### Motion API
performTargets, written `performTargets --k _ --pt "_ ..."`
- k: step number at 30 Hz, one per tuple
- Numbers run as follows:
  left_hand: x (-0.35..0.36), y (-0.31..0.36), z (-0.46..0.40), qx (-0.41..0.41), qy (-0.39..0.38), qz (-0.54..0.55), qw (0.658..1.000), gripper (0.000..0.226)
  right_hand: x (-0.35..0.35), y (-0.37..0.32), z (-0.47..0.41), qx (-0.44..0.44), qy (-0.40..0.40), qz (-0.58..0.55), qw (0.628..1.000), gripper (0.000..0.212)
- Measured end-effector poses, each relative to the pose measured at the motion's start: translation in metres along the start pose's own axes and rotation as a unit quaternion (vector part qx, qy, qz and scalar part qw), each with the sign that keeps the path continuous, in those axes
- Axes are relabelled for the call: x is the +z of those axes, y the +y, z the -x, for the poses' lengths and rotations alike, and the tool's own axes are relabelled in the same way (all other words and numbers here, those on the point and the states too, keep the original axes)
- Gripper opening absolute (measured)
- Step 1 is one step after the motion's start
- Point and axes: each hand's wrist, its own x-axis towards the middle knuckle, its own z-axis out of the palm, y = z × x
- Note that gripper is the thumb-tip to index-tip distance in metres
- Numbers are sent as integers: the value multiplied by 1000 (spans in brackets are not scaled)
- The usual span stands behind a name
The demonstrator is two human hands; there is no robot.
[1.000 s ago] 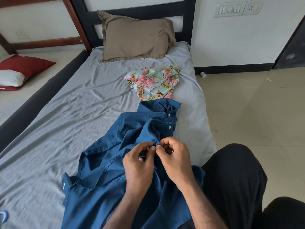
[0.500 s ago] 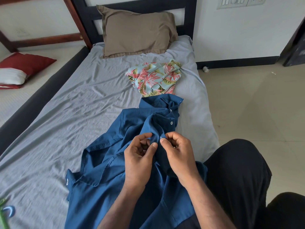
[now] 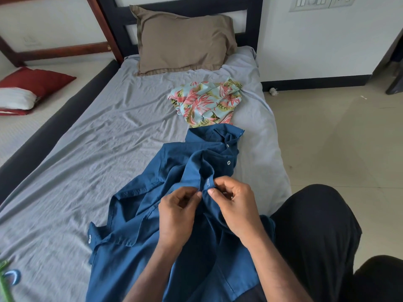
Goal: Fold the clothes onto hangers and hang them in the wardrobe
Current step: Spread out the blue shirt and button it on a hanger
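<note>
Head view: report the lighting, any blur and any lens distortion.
Head view: soft, even daylight, no glare, only faint shadows under the hands; the blue shirt and brown pillow are sharp; the green and blue object at the lower left edge is blurred; wide-angle bending tilts the headboard posts.

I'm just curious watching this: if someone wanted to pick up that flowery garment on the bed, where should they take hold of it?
Probably at the raised, bunched fold on top of the floral garment, coming down from above. It lies crumpled on the grey sheet, so no collar or shoulder shows clearly. Its near edge meets the blue shirt's collar, so lifting from the top or far side avoids snagging that.
</note>
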Motion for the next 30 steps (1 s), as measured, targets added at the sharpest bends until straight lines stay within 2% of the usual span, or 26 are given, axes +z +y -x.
performTargets --k 3,6,8,10,12,13,15,17,18,19,21,22,24,26,28,30 --pt "-3 -1 -2 57 0 -91 994 17 0 0 0 -49 42 81 995 4" --pt "-20 -3 -15 43 17 -109 993 18 -3 -4 -2 -20 40 81 996 5" --pt "-40 -2 -25 -3 -54 -75 996 18 -18 -11 -9 52 -52 13 997 6" --pt "-70 3 -37 -51 -156 -17 986 22 -44 -21 -19 129 -229 -78 962 29" --pt "-103 6 -56 -108 -243 32 964 34 -73 -28 -33 150 -364 -62 917 50" --pt "-119 6 -68 -121 -267 26 956 39 -84 -29 -41 146 -390 -12 909 56" --pt "-143 10 -93 -128 -271 -16 954 37 -99 -30 -59 138 -368 113 912 53" --pt "-160 15 -114 -105 -252 -81 959 16 -107 -28 -78 125 -349 210 905 31" --pt "-167 19 -123 -86 -246 -139 955 12 -111 -27 -86 116 -345 257 895 16" --pt "-172 21 -132 -68 -246 -206 945 16 -114 -27 -94 106 -346 297 884 3" --pt "-179 27 -144 -40 -236 -292 926 19 -119 -27 -105 92 -333 344 873 35" --pt "-183 27 -148 -32 -222 -296 929 18 -119 -28 -107 93 -327 334 879 43" --pt "-185 29 -154 -50 -190 -210 958 19 -123 -30 -108 117 -341 238 902 37" --pt "-180 34 -159 -90 -151 -91 980 23 -127 -32 -109 179 -364 95 909 16" --pt "-171 42 -165 -104 -101 -24 989 18 -125 -33 -112 186 -348 65 917 11" --pt "-161 53 -166 -96 -60 24 993 18 -112 -34 -112 155 -274 77 946 9"
